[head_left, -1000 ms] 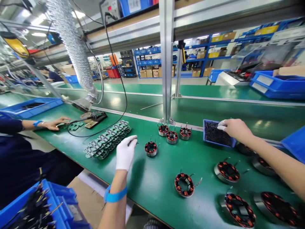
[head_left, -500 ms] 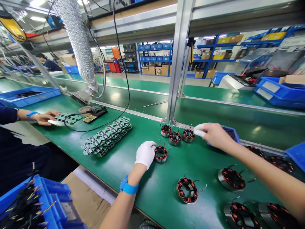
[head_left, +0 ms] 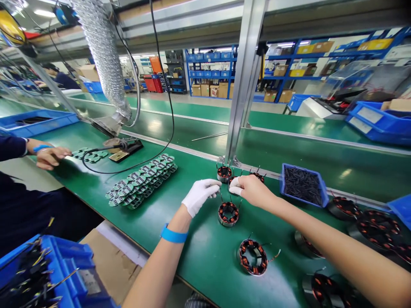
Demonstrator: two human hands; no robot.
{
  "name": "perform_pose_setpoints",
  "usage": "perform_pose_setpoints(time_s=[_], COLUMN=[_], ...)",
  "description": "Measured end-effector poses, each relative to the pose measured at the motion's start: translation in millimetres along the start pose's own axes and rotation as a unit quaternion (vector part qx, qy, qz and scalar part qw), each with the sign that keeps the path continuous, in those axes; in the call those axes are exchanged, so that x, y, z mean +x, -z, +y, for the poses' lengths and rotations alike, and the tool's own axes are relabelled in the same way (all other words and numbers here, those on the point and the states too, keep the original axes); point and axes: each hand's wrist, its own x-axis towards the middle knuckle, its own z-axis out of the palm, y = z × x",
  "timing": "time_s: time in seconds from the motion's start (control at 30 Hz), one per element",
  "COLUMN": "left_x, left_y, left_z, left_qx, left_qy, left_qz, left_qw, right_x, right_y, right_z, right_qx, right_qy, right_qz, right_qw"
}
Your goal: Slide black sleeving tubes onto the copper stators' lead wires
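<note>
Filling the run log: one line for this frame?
white-gloved left hand: fingertips by right hand | nearest: small copper-wound metal stator on green bench | grip contents: unclear

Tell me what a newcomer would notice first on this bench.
The two hands meet mid-bench: the white-gloved left hand and the right hand, fingertips almost touching just beyond a small orange-wound stator. To their left lies a fanned stack of round green circuit boards. To their right sits a blue tray of small black pieces, and a ribbed silver duct hangs upper left.
</note>
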Motion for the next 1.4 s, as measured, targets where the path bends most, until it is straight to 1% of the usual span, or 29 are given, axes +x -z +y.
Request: perform_pose_setpoints(time_s=[0.13, 0.23, 0.33, 0.4, 0.5, 0.57, 0.63, 0.7, 0.83, 0.93, 1.17, 1.27, 1.4], left_x=[1, 1, 2, 3, 3, 3, 2, 2, 2, 2, 1, 2, 2], left_y=[2.1, 2.9, 2.9, 3.0, 3.7, 4.0, 3.9, 3.1, 1.4, 1.6, 3.8, 3.0, 1.8], left_z=[-5, -8, -9, -8, -6, -4, -2, 0, 2, 2, 6, 6, 6], left_qx=[-0.045, -0.061, -0.063, -0.059, -0.049, -0.044, -0.038, -0.031, -0.014, -0.001, 0.018, 0.028, 0.048], left_qy=[0.013, 0.021, 0.027, 0.030, 0.031, 0.031, 0.031, 0.032, 0.037, 0.041, 0.044, 0.043, 0.038], left_qz=[-0.038, -0.052, -0.057, -0.056, -0.053, -0.051, -0.051, -0.052, -0.051, -0.047, -0.041, -0.046, -0.052], left_qw=[0.998, 0.997, 0.996, 0.996, 0.997, 0.997, 0.998, 0.998, 0.998, 0.998, 0.998, 0.998, 0.997], right_x=[1, 2, 3, 3, 4, 5, 5, 4, -2, -10, -26, -28, -31], right_y=[1, 1, 1, 1, -1, -2, -1, 1, 8, 12, 13, 13, 15], right_z=[-2, -3, -6, -9, -13, -15, -14, -12, -1, 8, 16, 16, 12], right_qx=[-0.018, -0.035, -0.067, -0.105, -0.170, -0.186, -0.180, -0.158, -0.063, -0.011, -0.005, -0.005, -0.022], right_qy=[0.016, 0.014, 0.014, 0.022, 0.040, 0.047, 0.047, 0.037, -0.002, -0.020, -0.025, -0.030, -0.016], right_qz=[-0.004, -0.013, -0.018, -0.029, -0.064, -0.084, -0.091, -0.080, -0.029, -0.020, -0.009, -0.019, -0.030], right_qw=[1.000, 0.999, 0.997, 0.994, 0.983, 0.978, 0.978, 0.984, 0.998, 1.000, 1.000, 0.999, 0.999])
